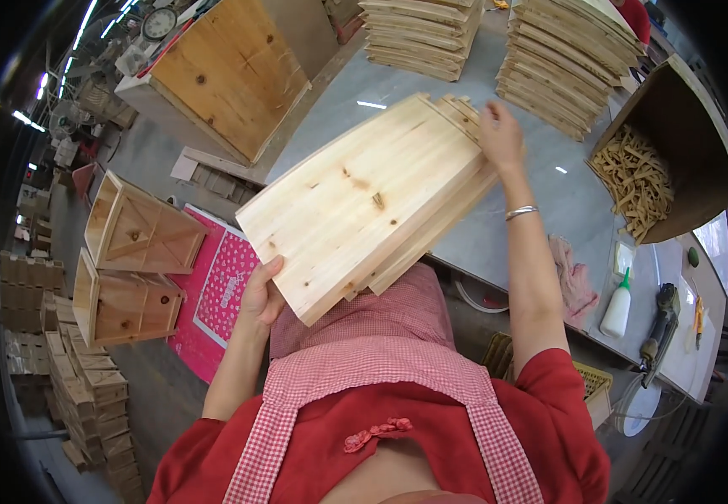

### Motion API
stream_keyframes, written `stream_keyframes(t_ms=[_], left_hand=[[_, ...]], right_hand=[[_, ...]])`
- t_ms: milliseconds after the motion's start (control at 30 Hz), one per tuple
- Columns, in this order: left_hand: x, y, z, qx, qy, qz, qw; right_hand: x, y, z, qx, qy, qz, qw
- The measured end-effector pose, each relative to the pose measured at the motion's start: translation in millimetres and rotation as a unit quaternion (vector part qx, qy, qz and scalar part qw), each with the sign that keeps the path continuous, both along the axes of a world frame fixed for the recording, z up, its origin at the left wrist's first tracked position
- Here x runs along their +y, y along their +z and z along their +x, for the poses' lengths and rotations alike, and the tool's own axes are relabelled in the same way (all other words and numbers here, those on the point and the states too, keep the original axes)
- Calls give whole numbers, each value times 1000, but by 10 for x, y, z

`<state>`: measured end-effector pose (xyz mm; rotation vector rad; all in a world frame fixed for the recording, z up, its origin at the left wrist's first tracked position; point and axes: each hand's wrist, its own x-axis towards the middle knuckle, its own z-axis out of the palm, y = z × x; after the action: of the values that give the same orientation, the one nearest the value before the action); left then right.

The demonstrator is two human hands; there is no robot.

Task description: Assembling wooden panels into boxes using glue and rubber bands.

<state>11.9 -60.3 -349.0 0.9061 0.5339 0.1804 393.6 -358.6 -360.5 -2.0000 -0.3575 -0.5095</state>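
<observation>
Left: tapered pale-wood boxes (146,237). Your left hand (261,296) is gripping knotty pale-wood boards (360,197), slanting at the grey tabletop (540,202); your right hand (501,134) is curling at their far end, grip unclear. Left fingers are partly hiding underneath.

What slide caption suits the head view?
Left hand gripping stacked wooden panels, right hand at their far end.

The left hand (263,290) is held left of centre, thumb uppermost, fingers partly hidden; the left forearm (238,361) is slanted upward. The right hand (501,134) is raised right of upper centre, the right forearm (534,269) stretched nearly upright.
</observation>
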Motion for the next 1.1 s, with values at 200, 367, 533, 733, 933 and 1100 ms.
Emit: stream_keyframes(t_ms=[200, 367, 533, 733, 933, 1100], left_hand=[[24, -115, -10, 78, -2, 37, 996], [76, -147, -8, 90, 10, 91, 992], [121, 18, -15, 90, -1, 96, 991], [569, 762, -302, -83, 133, 185, 970], [770, 769, -375, -85, 61, 471, 876], [700, 648, -169, -198, 15, 716, 669]], right_hand=[[452, 81, -227, 37, 90, -254, 962], [570, 123, -260, 20, 66, -281, 957], [723, 292, -359, 38, 66, -278, 958], [1014, 1113, -508, -15, 142, -72, 987], [903, 1123, -243, -40, 256, 100, 961], [631, 814, -430, -8, 277, 176, 945]])
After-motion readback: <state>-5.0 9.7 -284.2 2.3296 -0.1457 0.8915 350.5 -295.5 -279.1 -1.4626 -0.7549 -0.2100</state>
